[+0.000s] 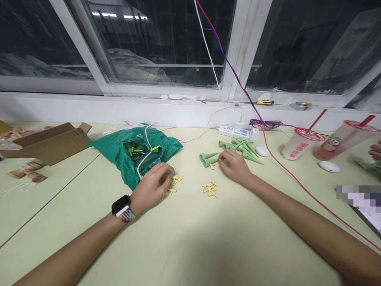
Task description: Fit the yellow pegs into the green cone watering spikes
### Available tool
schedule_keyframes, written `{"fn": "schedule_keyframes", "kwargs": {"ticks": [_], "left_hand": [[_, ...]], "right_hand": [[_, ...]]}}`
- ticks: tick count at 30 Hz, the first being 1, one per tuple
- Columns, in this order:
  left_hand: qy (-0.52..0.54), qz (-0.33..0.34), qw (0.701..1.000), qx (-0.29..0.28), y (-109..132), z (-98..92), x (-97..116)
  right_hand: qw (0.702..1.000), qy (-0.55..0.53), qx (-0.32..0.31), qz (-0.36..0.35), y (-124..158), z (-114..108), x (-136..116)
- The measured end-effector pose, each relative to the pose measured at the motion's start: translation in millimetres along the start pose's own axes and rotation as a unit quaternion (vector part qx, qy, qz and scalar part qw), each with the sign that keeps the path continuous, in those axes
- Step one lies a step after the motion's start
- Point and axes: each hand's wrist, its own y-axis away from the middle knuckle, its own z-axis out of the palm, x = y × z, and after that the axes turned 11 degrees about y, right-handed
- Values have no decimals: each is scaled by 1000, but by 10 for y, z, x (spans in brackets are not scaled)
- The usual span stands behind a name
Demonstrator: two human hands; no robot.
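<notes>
My left hand (152,186), with a watch and a woven band at the wrist, rests curled beside a small pile of yellow plastic pegs (177,179). Its thumb and fingertips are drawn together near the pegs, and whatever they hold is hidden. My right hand (233,165) is bent inward beside several green plastic spikes (242,149). Two more green spikes (208,159) and one yellow peg (212,166) lie just left of its curled fingers; I cannot make out anything in its grip. A second pile of yellow pegs (210,188) sits between my hands.
A green plastic bag (116,153) holding more spikes lies open at left, a white cable across it. Farther left are a cardboard box (50,143) and wooden pieces (28,172). A power strip (238,133), drink cups (302,145) and a red cable (285,171) occupy the right.
</notes>
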Motion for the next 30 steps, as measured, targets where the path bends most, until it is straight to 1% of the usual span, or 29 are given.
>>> {"fn": "schedule_keyframes", "kwargs": {"ticks": [3, 5, 9, 11, 12, 17, 22, 25, 28, 30], "left_hand": [[1, -2, 1000, 3, 7, 0, 1], [3, -1, 1000, 4, 10, 5, 7], [7, -1, 1000, 6, 18, 16, 29], [9, -5, 1000, 7, 26, 16, 40], [9, -7, 1000, 8, 29, 15, 44], [16, -10, 1000, 14, 35, 14, 50], [19, -7, 1000, 21, 26, 19, 54], [23, -1, 999, 26, 23, 16, 73], [26, 0, 999, 32, 29, 10, 95], [30, 1, 999, 39, 38, 10, 106]], "right_hand": [[998, 52, 15, -16, 26, -108, 48], [992, 120, 31, -24, 60, -227, 131], [961, 275, 38, -1, 205, -463, 374], [944, 327, 34, 16, 303, -523, 488], [941, 336, 25, 16, 349, -535, 534], [956, 292, -11, 16, 447, -482, 643], [976, 212, 11, 54, 454, -382, 688], [986, 162, 9, 47, 464, -343, 722], [990, 133, 19, 40, 422, -362, 662], [994, 90, 35, 41, 346, -409, 508]]}}
